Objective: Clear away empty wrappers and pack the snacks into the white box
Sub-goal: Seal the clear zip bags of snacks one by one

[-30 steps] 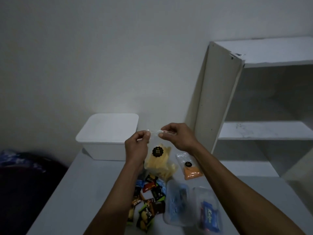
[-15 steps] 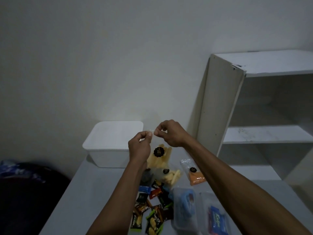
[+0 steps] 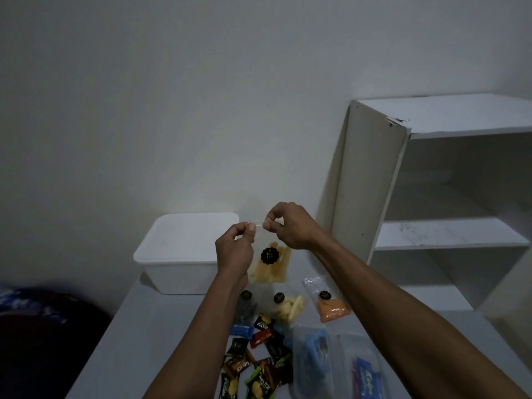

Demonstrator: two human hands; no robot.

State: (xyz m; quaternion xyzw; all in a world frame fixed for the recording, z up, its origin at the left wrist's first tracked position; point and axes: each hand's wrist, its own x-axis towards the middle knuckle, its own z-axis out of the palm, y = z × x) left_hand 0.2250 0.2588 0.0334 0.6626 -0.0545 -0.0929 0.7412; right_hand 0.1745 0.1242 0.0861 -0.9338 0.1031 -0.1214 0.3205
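Pinching the clear snack bag [image 3: 269, 262] top — left hand [image 3: 233, 249], right hand [image 3: 288, 226], raised over table [image 3: 161, 326].

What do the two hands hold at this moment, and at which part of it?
Both hold one clear snack bag of pale yellow sticks. The left hand and right hand each pinch its top edge, so it hangs above the table.

Small dark foil snack sachets [image 3: 262, 324] below the left forearm: "nextar"
Blue wrapper [image 3: 366, 382] under the right forearm: unreadable script

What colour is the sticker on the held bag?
Black, on the clear bag; head view.
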